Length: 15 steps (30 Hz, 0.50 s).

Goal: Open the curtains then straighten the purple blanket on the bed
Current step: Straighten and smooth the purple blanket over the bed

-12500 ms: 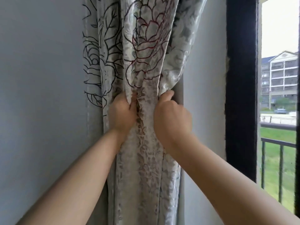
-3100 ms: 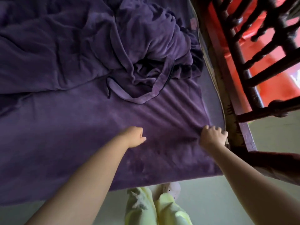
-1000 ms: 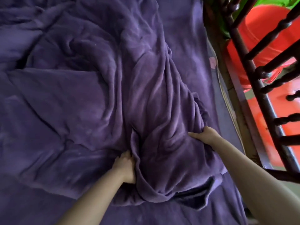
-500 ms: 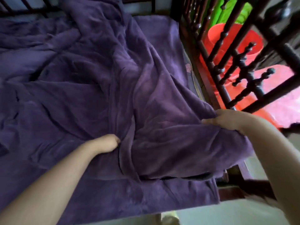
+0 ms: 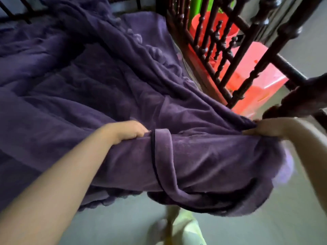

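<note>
The purple blanket is plush and creased, with a dark-piped edge folded back over itself. It spreads across the bed, its near end lifted and hanging past the bed's edge beside the dark wooden railing. The left hand and right hand each grip that raised edge, fingers curled into the fabric.

Both forearms bare, no sleeves showing; pale yellow-green trousers below.
</note>
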### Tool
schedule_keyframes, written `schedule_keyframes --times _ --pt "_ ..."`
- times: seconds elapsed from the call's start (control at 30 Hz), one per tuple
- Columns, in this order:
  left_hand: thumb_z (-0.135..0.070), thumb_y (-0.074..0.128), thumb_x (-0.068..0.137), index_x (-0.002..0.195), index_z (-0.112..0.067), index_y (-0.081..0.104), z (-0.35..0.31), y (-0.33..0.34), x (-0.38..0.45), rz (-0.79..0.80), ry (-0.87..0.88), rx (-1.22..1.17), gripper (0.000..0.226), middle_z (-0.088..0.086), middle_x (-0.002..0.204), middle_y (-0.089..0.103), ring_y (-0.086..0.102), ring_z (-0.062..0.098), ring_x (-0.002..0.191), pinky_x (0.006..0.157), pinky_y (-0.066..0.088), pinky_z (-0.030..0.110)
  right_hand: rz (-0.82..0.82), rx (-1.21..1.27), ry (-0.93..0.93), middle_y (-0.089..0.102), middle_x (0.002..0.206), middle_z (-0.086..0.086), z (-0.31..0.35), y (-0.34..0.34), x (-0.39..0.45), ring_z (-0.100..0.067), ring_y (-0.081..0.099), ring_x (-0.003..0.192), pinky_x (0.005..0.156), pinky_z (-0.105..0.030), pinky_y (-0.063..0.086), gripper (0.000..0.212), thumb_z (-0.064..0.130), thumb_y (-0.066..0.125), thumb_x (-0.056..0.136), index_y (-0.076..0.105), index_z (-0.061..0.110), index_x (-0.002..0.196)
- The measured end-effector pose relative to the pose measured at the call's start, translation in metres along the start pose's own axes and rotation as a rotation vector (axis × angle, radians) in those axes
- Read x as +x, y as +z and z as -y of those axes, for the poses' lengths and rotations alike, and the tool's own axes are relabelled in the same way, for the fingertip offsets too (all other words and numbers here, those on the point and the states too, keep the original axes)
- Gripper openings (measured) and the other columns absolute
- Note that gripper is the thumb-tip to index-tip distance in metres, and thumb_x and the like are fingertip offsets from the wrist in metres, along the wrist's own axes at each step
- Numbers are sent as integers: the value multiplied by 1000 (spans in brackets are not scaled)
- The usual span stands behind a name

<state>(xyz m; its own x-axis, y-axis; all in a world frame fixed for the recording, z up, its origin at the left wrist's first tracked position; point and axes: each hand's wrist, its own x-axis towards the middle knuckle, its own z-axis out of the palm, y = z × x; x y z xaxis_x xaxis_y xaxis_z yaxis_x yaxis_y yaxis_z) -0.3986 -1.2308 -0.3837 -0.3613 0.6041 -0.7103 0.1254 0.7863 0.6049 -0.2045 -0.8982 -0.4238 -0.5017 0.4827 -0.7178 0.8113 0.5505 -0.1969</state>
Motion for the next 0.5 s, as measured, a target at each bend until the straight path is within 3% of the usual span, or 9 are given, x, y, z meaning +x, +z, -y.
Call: schedule_keyframes --times 0.03,0.1,0.23,0.33,0.4,0.47,0.5 --pt "3 40 87 74 -7 66 10 16 14 -16 -47 235 31 18 85 66 61 24 76 64 45 27 -34 -117 21 67 95 -7 -1 19 5 -21 61 82 76 -18 53 36 45 56 86 61 14 106" --pt "-5 40 91 106 0 62 32 47 35 -94 -108 579 27 20 118 62 58 30 106 84 40 32 -127 -261 95 66 107 -14 -4 65 21 -27 61 93 80 -29 50 32 29 49 92 61 5 111" --pt "-18 51 85 123 -7 49 84 78 60 -126 -172 607 39 14 132 52 50 30 121 96 42 35 -237 -146 127 60 118 -21 14 129 42 -35 58 108 88 -41 48 35 25 45 89 55 5 116" --pt "-43 67 72 140 -14 29 118 88 68 -118 -220 705 83 9 146 32 31 28 136 107 35 43 -333 -96 38 53 127 -22 39 147 58 -41 50 116 92 -46 44 46 37 47 88 48 3 118" --pt "-49 72 65 147 -19 10 135 90 71 -84 -262 773 107 9 155 13 13 27 144 112 25 47 -381 -58 7 50 131 -20 54 151 69 -40 46 120 94 -48 42 55 47 51 84 46 5 120" --pt "-44 73 66 148 -19 5 151 95 76 -82 -309 843 109 7 157 7 7 26 145 115 19 49 -416 19 49 46 136 -21 66 150 88 -39 41 126 100 -50 38 66 52 54 82 41 6 128" --pt "-41 72 67 146 -18 11 157 98 80 -92 -320 878 102 8 155 14 12 26 144 115 19 48 -429 47 77 44 137 -22 70 150 98 -39 39 127 102 -51 35 71 53 55 81 38 6 131"
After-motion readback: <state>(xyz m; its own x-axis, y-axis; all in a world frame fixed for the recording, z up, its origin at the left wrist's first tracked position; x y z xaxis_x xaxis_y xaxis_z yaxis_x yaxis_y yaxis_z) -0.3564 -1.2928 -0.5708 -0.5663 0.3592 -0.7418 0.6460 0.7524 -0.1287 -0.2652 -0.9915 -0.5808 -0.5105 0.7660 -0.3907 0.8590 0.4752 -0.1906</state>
